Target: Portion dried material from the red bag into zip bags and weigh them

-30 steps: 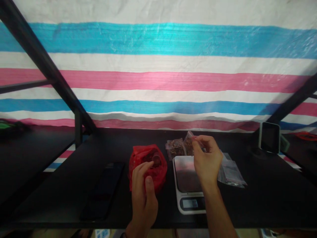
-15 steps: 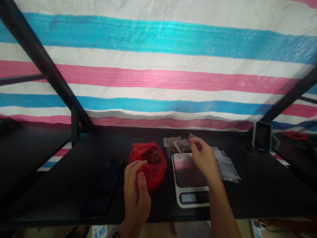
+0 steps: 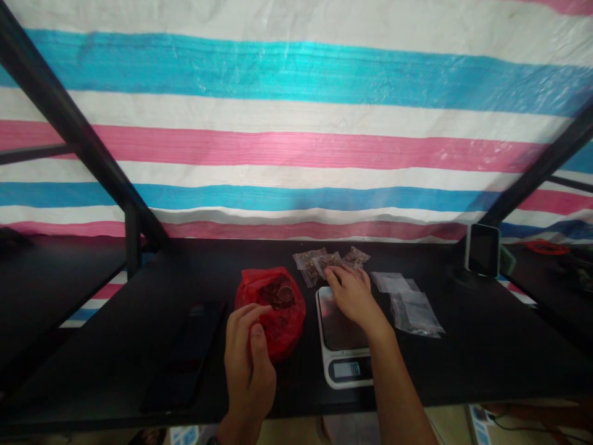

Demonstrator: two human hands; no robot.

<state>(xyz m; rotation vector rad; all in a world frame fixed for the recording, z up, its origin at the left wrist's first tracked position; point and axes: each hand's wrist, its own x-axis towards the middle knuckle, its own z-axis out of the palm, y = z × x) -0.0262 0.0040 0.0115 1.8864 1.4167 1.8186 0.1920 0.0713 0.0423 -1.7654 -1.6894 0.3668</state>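
A red plastic bag (image 3: 278,321) with brown pieces inside sits on the black table (image 3: 486,346). My left hand (image 3: 248,355) curls on its near edge, thumb and fingers pinched at the plastic. To its right stands a white digital scale (image 3: 340,361) with a bare metal plate. My right hand (image 3: 353,296) lies over the plate's far edge, fingers stretched out flat, tips at a row of small clear filled bags (image 3: 327,262) behind the scale. It holds nothing.
A pile of empty clear zip bags (image 3: 410,303) lies right of the scale. A dark phone (image 3: 185,352) lies flat at left. A small screen on a stand (image 3: 482,250) is at the back right. Black frame bars and a striped tarp stand behind.
My right hand lowered a small filled bag to the table beside the others behind the scale and let it go. My left hand stayed at the red bag.
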